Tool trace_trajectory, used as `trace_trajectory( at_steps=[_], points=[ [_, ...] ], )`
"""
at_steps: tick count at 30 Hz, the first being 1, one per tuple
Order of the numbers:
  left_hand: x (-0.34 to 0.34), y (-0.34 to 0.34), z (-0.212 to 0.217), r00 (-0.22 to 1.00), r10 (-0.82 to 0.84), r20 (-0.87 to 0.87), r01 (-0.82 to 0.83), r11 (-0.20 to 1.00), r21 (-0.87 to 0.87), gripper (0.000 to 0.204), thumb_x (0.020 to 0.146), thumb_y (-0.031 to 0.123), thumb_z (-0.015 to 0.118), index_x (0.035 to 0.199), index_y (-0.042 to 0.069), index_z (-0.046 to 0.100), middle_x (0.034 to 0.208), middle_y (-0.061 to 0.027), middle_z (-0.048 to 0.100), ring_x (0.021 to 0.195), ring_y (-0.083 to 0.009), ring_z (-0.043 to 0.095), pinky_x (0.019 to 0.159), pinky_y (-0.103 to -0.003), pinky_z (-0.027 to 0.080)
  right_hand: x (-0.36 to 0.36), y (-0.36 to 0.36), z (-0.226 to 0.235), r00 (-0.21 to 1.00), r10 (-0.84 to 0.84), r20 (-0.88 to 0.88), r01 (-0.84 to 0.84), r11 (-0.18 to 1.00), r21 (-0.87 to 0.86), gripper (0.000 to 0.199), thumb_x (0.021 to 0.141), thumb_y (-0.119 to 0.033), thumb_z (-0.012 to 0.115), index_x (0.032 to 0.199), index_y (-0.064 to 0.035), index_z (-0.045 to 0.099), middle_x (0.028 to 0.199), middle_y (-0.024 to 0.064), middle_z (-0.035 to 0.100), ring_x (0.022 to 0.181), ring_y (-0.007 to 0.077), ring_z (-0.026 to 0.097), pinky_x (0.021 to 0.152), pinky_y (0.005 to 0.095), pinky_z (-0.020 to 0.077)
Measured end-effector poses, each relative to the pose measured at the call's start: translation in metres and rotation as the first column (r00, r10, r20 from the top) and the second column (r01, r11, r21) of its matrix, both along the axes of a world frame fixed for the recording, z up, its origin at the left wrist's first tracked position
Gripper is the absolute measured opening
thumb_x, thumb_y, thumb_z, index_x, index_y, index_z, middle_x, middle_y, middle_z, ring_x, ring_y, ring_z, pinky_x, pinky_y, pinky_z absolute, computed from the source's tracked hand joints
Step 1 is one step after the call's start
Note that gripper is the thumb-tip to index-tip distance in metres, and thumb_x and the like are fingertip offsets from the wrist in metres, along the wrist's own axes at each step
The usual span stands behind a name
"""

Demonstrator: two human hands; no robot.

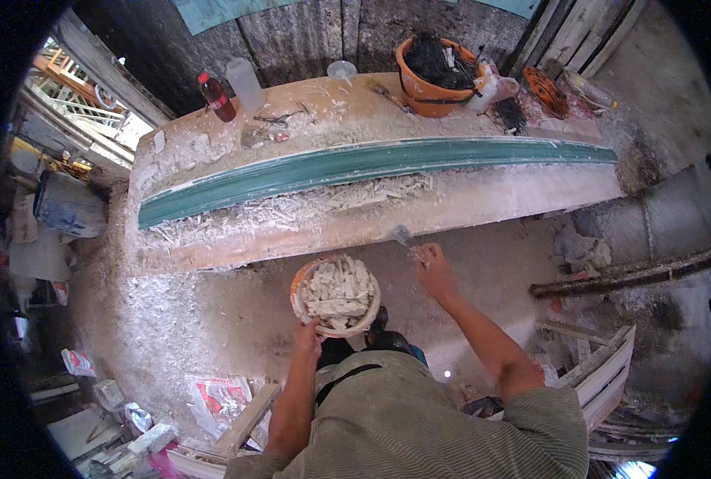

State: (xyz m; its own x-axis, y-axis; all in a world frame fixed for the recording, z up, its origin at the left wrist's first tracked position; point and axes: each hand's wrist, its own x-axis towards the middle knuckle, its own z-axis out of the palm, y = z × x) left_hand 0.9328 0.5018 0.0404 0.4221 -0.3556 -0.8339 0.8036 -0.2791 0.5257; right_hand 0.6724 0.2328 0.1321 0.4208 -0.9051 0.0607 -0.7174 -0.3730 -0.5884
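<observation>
"Bucket (297, 289) in your left hand (308, 338), is it?"

"Yes. You have those fingers clamped on its near rim, low on the left, and it hangs in front of your body, just short of the counter (523, 189). Pale chips (339, 289) fill it to the top."

"And your right hand (430, 268)?"

"Your fingers there are closed together round the handle of a small scraper (404, 235). Its blade points away from you, at the counter's front edge; whether it touches, I cannot tell."

"What lies ahead of you?"

"A long green strip (363, 165) runs across the counter, with white scraps (291, 214) strewn along your side of it, thickest toward your left."

"And behind the strip?"

"A bottle with a red cap (218, 99) and a clear one (245, 85) stand toward your left. An orange tub (429, 102) holding dark stuff stands farther right, near the back edge."
</observation>
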Motion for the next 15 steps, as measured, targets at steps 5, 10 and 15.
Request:
trace_trajectory(
  at_steps=[5,10,15],
  points=[
    [-0.026,-0.028,-0.012,0.995,-0.008,-0.103,-0.018,0.968,-0.251,0.045,0.085,0.001,0.067,0.127,0.007,0.055,0.111,-0.0109,0.068,0.095,-0.0286,0.07,0.076,-0.048,0.061,0.037,-0.047,-0.025,0.984,0.15,-0.097,-0.156,0.986,-0.062,0.019,0.093,-0.019,0.067,0.105,-0.0049,0.064,0.104,0.0166,0.058,0.081,0.0406,0.067,0.068,0.0495,0.0563],
    [-0.04,-0.066,-0.016,0.999,-0.02,0.042,0.025,0.994,-0.105,0.038,0.085,0.003,0.068,0.121,0.008,0.057,0.107,-0.0085,0.067,0.09,-0.0254,0.069,0.071,-0.045,0.061,0.035,-0.064,-0.027,0.977,0.172,-0.128,-0.178,0.983,-0.038,0.017,0.093,-0.021,0.068,0.104,-0.0078,0.065,0.096,0.016,0.057,0.074,0.0389,0.066,0.061,0.0477,0.0557],
    [-0.035,-0.087,-0.014,0.993,0.041,0.108,-0.03,0.995,-0.097,0.036,0.084,0.004,0.068,0.119,0.007,0.058,0.105,-0.0079,0.066,0.09,-0.0228,0.068,0.07,-0.042,0.061,0.027,-0.067,-0.032,0.974,0.204,-0.096,-0.21,0.976,-0.062,0.018,0.092,-0.018,0.07,0.107,-0.009,0.068,0.094,0.0151,0.058,0.073,0.0382,0.066,0.062,0.0464,0.0557]
  ],
)
